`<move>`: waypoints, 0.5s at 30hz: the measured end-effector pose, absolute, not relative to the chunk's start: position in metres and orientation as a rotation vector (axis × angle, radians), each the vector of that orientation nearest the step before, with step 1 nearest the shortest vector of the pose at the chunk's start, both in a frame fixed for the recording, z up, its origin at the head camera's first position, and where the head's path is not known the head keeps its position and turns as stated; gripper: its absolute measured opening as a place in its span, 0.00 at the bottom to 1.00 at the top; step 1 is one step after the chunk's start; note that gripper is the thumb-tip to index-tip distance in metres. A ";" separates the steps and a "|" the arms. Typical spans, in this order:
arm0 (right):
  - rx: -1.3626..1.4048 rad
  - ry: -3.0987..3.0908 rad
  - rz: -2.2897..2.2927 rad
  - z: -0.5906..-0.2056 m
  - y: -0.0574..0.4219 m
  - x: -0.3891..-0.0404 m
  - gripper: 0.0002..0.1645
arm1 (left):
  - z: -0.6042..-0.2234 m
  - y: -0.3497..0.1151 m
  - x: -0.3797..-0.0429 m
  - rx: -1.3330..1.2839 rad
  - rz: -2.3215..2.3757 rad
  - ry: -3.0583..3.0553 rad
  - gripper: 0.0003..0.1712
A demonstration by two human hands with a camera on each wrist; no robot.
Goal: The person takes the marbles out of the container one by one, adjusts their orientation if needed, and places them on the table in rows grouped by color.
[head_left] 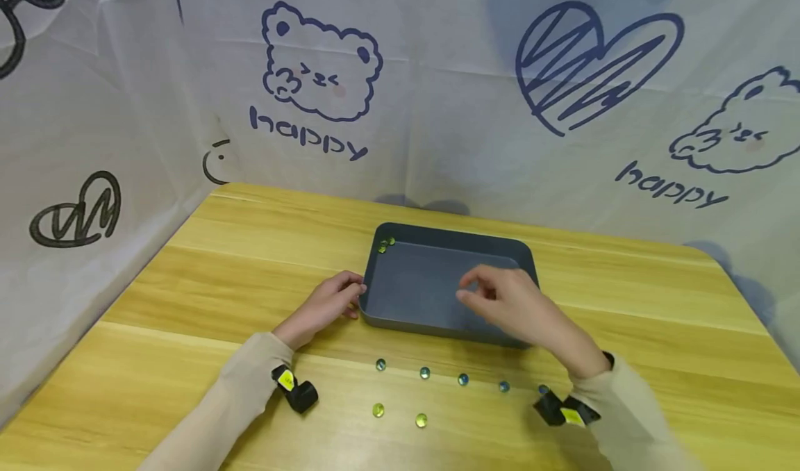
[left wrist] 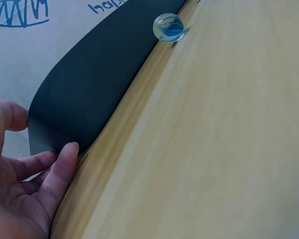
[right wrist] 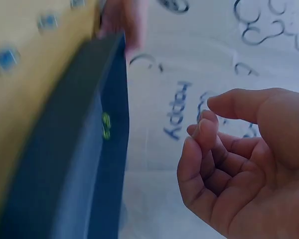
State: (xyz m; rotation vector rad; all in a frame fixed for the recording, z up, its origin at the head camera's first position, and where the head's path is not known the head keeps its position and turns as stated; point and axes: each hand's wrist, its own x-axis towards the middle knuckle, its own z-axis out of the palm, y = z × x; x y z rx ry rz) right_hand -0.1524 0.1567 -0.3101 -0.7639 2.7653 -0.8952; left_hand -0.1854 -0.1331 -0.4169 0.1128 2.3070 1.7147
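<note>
While the right hand [head_left: 511, 301] is hovering over the right part of the tray [head_left: 412, 276], its thumb and bent fingertips are standing slightly apart; nothing is showing between them. Back of the hand is facing up, forearm is reaching in over the near right corner. Main risk: if that wrist is dropping too low, its wrist camera [head_left: 550, 410] could be clipping the rightmost blue marble [head_left: 544, 389], which is appearing right beside it; can't judge the height gap. Left hand [head_left: 321, 308] is resting loose fingers against the tray's left wall, not visibly wrapping it. Pushing too hard there could be sliding or tilting the tray, setting the yellow-green marbles [head_left: 382, 249] in its far left corner rolling. On the near side, the row of blue marbles [head_left: 425, 372] is lying on the tabletop [head_left: 250, 269], two yellow marbles [head_left: 378, 410] sitting closer in. Nothing visible is fencing them, so a brushing sleeve could be scattering them.
</note>
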 end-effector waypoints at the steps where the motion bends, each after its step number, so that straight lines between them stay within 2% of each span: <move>1: -0.757 2.763 -0.869 -0.307 0.156 -0.162 0.12 | -0.417 -0.133 -0.186 0.115 1.715 2.305 0.24; 9: -0.651 2.636 -0.887 -0.299 0.138 -0.232 0.15 | -0.417 -0.133 -0.186 0.105 1.722 2.305 0.23; 15: -0.567 2.676 -0.835 -0.310 0.123 -0.265 0.17 | -0.417 -0.132 -0.187 0.095 1.727 2.298 0.22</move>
